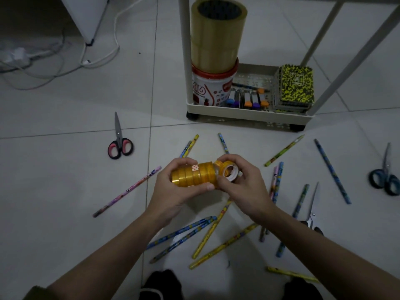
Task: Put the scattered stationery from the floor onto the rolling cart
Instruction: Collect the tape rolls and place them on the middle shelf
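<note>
Stack of yellow tape rolls (pixel 193 174) held above the floor (pixel 65 109), left hand (pixel 173 187) curled around it; right hand (pixel 242 180) pinches a loose roll (pixel 228 171) at its end. Pencils (pixel 331 169) and scissors (pixel 120 139) lie scattered; some pass beneath the forearms. Rolling cart (pixel 249 112) behind, upper part cut off.

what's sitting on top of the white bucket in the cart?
A tall stack of brown packing tape rolls stands on the white bucket, covering its mouth. Whatever is inside the bucket cannot be seen.
</note>
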A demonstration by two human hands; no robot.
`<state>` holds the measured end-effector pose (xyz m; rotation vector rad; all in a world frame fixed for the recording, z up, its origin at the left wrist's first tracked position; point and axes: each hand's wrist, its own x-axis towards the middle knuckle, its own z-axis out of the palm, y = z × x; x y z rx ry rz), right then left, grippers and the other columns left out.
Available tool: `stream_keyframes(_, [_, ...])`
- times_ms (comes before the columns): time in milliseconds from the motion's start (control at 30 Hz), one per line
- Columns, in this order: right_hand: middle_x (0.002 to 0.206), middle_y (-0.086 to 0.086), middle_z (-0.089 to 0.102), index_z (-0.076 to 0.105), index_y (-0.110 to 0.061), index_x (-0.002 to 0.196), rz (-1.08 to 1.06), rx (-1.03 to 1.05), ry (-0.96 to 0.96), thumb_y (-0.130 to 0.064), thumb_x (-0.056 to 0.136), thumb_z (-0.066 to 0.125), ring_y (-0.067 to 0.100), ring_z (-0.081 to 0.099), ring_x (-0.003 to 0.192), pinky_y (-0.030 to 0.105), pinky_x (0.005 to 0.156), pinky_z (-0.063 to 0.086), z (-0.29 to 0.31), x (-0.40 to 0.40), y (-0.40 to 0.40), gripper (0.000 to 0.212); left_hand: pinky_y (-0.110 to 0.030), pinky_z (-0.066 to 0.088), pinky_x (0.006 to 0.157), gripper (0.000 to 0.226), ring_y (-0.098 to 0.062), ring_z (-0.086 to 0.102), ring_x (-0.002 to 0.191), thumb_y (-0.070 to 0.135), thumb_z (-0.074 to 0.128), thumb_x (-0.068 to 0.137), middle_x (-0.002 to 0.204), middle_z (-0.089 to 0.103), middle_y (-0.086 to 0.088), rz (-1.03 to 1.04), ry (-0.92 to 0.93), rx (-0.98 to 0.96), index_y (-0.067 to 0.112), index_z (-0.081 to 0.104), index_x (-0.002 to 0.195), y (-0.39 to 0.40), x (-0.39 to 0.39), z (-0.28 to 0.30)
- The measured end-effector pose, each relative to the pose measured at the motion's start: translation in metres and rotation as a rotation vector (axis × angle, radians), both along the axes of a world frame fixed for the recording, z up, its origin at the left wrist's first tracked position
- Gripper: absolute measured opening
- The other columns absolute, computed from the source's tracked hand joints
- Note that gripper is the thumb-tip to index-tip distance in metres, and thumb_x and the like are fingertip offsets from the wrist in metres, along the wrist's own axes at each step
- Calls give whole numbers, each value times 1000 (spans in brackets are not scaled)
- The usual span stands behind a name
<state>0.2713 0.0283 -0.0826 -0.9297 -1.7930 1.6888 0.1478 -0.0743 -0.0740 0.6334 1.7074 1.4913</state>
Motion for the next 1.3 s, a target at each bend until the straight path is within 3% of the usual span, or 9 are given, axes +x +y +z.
stream_keyframes(100, [83, 2, 61, 61, -18, 94, -12, 55, 34, -11, 70, 63, 26, 62, 81, 53, 72, 54, 18, 2, 7, 24, -22, 55, 66, 65, -6, 62, 87, 26, 91, 38, 99, 60, 7, -22, 65, 21, 26, 61, 96, 11, -1, 18])
stream_keyframes(233, [88, -1, 65, 62, -21, 94, -27, 166, 98, -13, 73, 66, 15, 64, 83, 39, 74, 57, 53, 7, 27, 23, -42, 59, 74, 67, -16, 62, 95, 33, 89, 36, 98, 61, 11, -8, 132, 80, 30, 60, 96, 34, 0, 53])
stream_keyframes(300, [89, 1, 66, 62, -21, 94, -51, 194, 140, -12, 73, 67, 19, 65, 85, 43, 76, 56, 75, 7, 39, 24, -45, 58, 74, 71, -16, 63, 95, 34, 91, 35, 97, 63, 11, -12, 164, 126, 28, 60, 99, 49, -1, 75])
stream_keyframes(533, [84, -6, 65, 63, -29, 88, -149, 279, 283, -15, 69, 68, 21, 65, 83, 50, 76, 56, 157, 7, 74, 24, -22, 54, 66, 67, -7, 64, 85, 31, 90, 35, 95, 64, 8, -28, 323, 306, 25, 60, 94, 96, 1, 157])
stream_keyframes(700, [85, -5, 65, 65, -28, 89, -204, 378, 298, -19, 66, 72, 16, 65, 79, 38, 68, 58, 201, 16, 91, 26, -29, 59, 63, 59, -9, 62, 86, 24, 89, 41, 97, 60, 8, -107, 337, 344, 26, 58, 91, 118, 4, 206])
stream_keyframes(867, [96, 9, 64, 65, -18, 96, -234, 459, 285, 4, 72, 71, 16, 65, 87, 26, 68, 56, 235, 22, 113, 33, -16, 53, 56, 55, -11, 60, 89, 17, 86, 48, 102, 55, 10, -164, 330, 395, 26, 55, 93, 137, 9, 244])
stream_keyframes(1067, [104, 1, 61, 62, -25, 101, -277, 512, 132, -4, 76, 69, 17, 61, 97, 42, 79, 57, 259, 13, 149, 33, -11, 50, 57, 54, -9, 54, 92, 12, 84, 57, 105, 50, 11, -134, 349, 410, 26, 52, 97, 172, 8, 263])
stream_keyframes(1233, [106, 2, 60, 61, -24, 110, -415, 622, -117, -22, 76, 74, 15, 58, 95, 30, 80, 53, 266, 5, 181, 36, -22, 52, 68, 52, -6, 50, 95, 20, 85, 58, 102, 47, 16, -53, 348, 360, 33, 50, 95, 206, -1, 265])
stream_keyframes(1300, [108, 5, 60, 61, -18, 115, -420, 668, -277, -26, 76, 74, 14, 55, 92, 22, 79, 45, 265, 3, 196, 42, -20, 52, 65, 52, -4, 49, 91, 23, 85, 59, 101, 45, 17, -18, 336, 328, 34, 50, 95, 215, -6, 265])
